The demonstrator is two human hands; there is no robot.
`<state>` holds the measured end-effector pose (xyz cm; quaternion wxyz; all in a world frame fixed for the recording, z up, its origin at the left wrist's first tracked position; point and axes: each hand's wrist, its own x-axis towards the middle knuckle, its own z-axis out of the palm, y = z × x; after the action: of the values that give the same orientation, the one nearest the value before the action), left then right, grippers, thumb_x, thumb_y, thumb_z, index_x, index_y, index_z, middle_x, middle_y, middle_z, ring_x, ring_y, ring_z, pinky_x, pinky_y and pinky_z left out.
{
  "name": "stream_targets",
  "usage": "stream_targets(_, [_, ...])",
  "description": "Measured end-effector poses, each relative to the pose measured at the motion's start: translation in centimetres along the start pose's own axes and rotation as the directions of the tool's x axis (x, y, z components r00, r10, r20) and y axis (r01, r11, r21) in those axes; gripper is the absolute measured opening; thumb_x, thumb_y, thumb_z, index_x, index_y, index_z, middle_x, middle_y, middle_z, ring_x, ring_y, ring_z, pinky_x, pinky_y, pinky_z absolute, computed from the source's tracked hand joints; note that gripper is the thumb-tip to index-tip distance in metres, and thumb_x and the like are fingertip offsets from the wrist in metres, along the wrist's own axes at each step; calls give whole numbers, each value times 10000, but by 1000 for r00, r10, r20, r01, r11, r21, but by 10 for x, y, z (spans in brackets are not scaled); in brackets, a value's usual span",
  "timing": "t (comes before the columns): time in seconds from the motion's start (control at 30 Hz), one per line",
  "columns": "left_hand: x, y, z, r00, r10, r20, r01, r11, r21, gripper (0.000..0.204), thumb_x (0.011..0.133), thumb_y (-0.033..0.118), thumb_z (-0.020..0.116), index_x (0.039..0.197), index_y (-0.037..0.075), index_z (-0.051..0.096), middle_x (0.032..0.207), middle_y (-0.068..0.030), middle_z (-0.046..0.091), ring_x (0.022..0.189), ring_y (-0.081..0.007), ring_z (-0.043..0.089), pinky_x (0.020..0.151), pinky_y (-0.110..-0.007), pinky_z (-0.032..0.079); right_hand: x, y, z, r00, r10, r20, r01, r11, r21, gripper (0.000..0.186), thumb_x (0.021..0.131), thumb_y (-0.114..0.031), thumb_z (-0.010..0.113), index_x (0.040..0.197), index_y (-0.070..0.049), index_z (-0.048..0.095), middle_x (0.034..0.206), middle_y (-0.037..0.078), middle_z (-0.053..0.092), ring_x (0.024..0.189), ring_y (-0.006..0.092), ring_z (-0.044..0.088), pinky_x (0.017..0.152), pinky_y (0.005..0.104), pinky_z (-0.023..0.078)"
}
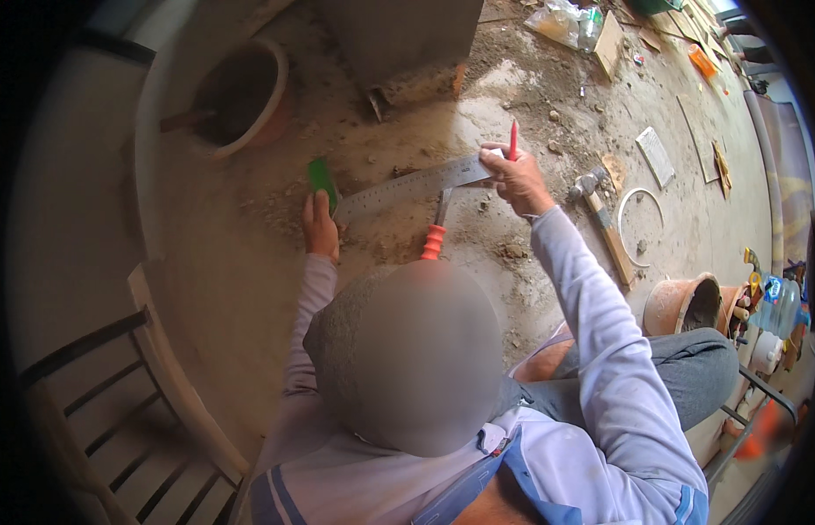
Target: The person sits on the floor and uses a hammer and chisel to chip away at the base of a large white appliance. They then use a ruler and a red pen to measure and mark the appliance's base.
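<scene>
My left hand is closed around the green handle of a try square. Its long metal ruler blade slants up to the right, above the dusty floor. At the blade's far end, my right hand pinches the metal between its fingers. A red pencil also sticks upward from that hand. Below the blade is a tool with a ribbed orange grip and a metal shank; the blade partly covers it, so its kind is unclear.
A hammer with a wooden handle lies right of my right arm, beside a white ring. A large bucket stands upper left, near a grey block. Clay-coloured buckets and a water bottle are right. A slatted chair stands lower left.
</scene>
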<state>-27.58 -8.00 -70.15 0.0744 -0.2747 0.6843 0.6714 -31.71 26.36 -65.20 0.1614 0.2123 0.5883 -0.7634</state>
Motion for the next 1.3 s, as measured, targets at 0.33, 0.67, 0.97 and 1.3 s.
stream_targets(0.33, [6,73,26,569,648,507,-652,-20,758,669,875,568,503,1388,150,405,1328,-197,484,1235,-338,461,1100,-492,214,40,-7,13,996,-90,2,89,988,130,145,885,-123,637,1010,-54,619,786,-7,608,538,25,495,364,177,298])
stream_targets(0.67, [69,89,44,519,547,657,-765,-46,642,517,832,461,616,1282,220,537,1125,-92,635,1078,-257,575,1064,-484,293,98,-6,41,992,-95,-83,114,959,258,247,827,-138,717,1005,-23,589,760,68,625,449,100,479,343,233,317])
stream_targets(0.97, [94,83,45,611,486,625,-782,248,572,541,782,313,695,1291,213,540,1002,-70,560,931,-260,563,815,-361,460,115,9,46,994,-73,-79,91,965,244,371,824,-156,719,1096,24,542,847,90,626,591,149,608,378,237,354])
stream_targets(1.3, [104,76,38,656,472,589,-745,284,603,552,769,262,699,1298,289,544,935,-49,539,864,-237,551,769,-362,462,116,15,53,990,-82,-117,106,972,210,374,851,-54,626,1188,61,508,993,151,631,840,222,686,426,224,411])
